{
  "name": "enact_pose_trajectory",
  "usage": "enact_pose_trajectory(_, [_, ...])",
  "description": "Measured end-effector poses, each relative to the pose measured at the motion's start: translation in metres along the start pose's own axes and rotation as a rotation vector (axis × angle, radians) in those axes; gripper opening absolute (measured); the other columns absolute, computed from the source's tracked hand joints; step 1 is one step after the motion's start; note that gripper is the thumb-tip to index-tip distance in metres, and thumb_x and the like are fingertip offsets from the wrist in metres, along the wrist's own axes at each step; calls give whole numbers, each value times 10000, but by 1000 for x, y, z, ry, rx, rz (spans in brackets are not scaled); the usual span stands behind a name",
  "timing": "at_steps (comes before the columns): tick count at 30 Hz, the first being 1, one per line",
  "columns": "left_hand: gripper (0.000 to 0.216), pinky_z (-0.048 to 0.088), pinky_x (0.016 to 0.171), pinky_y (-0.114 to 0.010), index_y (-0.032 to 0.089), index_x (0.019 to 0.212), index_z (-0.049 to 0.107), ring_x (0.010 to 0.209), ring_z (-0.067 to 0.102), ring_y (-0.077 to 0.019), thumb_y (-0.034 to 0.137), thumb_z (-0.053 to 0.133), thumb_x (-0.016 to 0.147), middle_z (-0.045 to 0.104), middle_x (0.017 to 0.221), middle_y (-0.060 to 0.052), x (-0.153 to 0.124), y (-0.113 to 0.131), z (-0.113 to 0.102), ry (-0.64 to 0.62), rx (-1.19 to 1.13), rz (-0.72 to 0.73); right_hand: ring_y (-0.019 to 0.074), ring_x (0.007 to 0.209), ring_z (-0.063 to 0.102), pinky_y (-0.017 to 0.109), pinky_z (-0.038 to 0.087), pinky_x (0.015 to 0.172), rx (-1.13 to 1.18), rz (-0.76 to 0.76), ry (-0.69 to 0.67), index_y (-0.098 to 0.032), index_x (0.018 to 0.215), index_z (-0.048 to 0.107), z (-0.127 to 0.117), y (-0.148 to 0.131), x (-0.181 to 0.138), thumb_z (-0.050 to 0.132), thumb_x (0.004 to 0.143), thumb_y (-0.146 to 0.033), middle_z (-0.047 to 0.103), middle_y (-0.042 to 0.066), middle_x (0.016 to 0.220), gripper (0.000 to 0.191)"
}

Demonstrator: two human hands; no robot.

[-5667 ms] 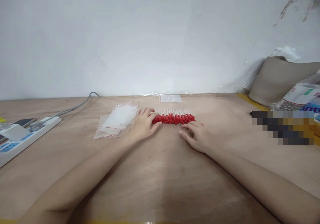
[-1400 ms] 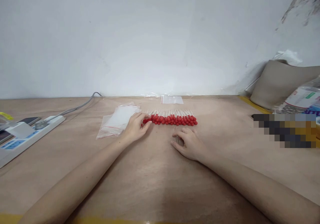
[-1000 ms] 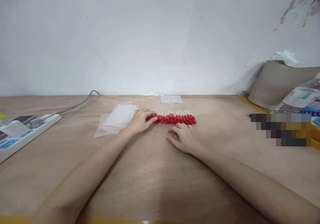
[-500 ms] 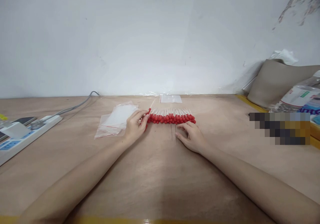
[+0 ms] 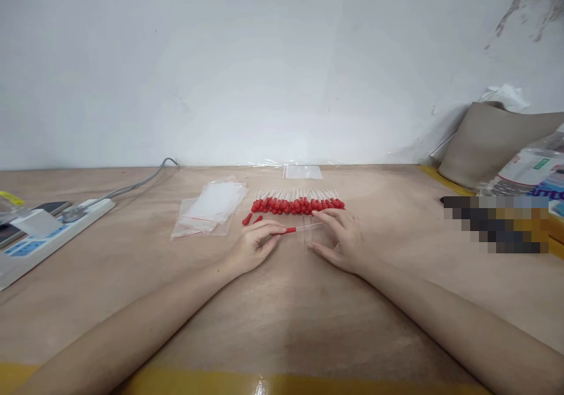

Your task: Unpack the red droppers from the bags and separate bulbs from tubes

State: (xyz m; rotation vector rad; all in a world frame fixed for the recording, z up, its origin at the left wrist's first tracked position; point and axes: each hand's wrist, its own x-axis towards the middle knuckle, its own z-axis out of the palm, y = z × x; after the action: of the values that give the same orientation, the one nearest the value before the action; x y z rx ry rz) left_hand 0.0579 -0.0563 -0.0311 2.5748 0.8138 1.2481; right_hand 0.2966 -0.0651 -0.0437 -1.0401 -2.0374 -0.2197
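Observation:
A row of several small droppers with red bulbs (image 5: 297, 204) lies across the wooden table (image 5: 282, 324). My left hand (image 5: 253, 245) pinches one red-bulbed dropper (image 5: 299, 228) by its bulb and holds it sideways. My right hand (image 5: 339, 236) rests just to its right, fingers partly spread, fingertips touching the dropper's clear tip. Two loose droppers (image 5: 250, 219) lie apart at the row's left end.
A stack of small clear zip bags (image 5: 211, 207) lies left of the row, and one more bag (image 5: 302, 172) by the wall. A white power strip (image 5: 48, 233) with a grey cable sits far left. A grey bag (image 5: 493, 136) and a plastic bottle (image 5: 529, 171) stand at right.
My left hand has drawn one dropper out of the row's left end toward me and turned it sideways. My right hand has shifted up to meet its tip. Two droppers now lie loose.

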Motion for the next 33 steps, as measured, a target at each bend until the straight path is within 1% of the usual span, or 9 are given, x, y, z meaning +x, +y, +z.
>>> enact_pose_trajectory(3, [227,491,818,-284,177,1000,605,910,595,-142,112,486,817,651,945,-60,-1,0,1,-25,3,25,187,914,510,393,285,892,-48,-115,-21,-224,1141,534,7,2,1,549,785,-431,619,50,948,412])
enact_pose_trajectory(7, [246,479,828,-278,175,1034,576,929,581,-138,108,476,819,636,965,-60,-3,1,3,-35,-1,32,138,780,516,389,222,913,-74,-167,-53,-217,1048,599,14,4,3,486,851,-342,649,7,745,260])
enact_pose_trajectory(10, [294,452,865,-309,180,1100,546,982,552,-156,143,492,814,600,1037,-75,-2,3,5,-47,47,42,127,731,493,371,221,888,-75,-185,-93,-226,969,636,14,1,4,470,860,-327,636,1,695,223])
enact_pose_trajectory(13, [344,414,893,-349,188,1139,526,1019,519,-181,226,551,798,575,1079,-78,2,6,10,-68,133,81,120,698,469,358,224,865,-53,-220,-97,-232,968,635,13,-4,5,467,861,-318,614,-12,644,218])
enact_pose_trajectory(15, [288,411,853,-348,192,1091,553,963,528,-178,257,545,811,600,1010,-64,4,7,14,-78,185,109,114,668,450,350,227,852,-41,-249,-88,-222,938,642,13,-7,5,469,859,-312,600,-16,617,210])
enact_pose_trajectory(18, [160,392,788,-339,180,941,594,819,532,-160,249,482,849,618,840,-42,6,9,18,-99,262,108,105,632,423,340,229,836,-32,-284,-70,-204,836,650,11,-11,6,478,853,-301,577,-21,578,198])
enact_pose_trajectory(20, [156,371,785,-345,166,863,588,766,516,-154,239,450,860,603,773,-36,6,11,17,-135,311,104,102,620,410,335,228,824,-39,-308,-55,-202,803,645,9,-14,6,485,849,-289,560,-28,551,187])
enact_pose_trajectory(28, [206,315,823,-360,160,788,555,712,456,-142,218,378,876,541,698,-17,3,18,7,-237,377,132,91,606,382,349,235,815,-125,-445,79,-210,842,614,5,-15,4,542,817,-252,560,-52,550,86])
enact_pose_trajectory(33, [233,312,819,-359,154,773,542,712,453,-146,212,344,880,542,698,-22,0,22,3,-272,383,120,84,607,397,347,235,817,-178,-476,104,-237,880,611,5,-18,2,531,829,-247,531,-63,529,96])
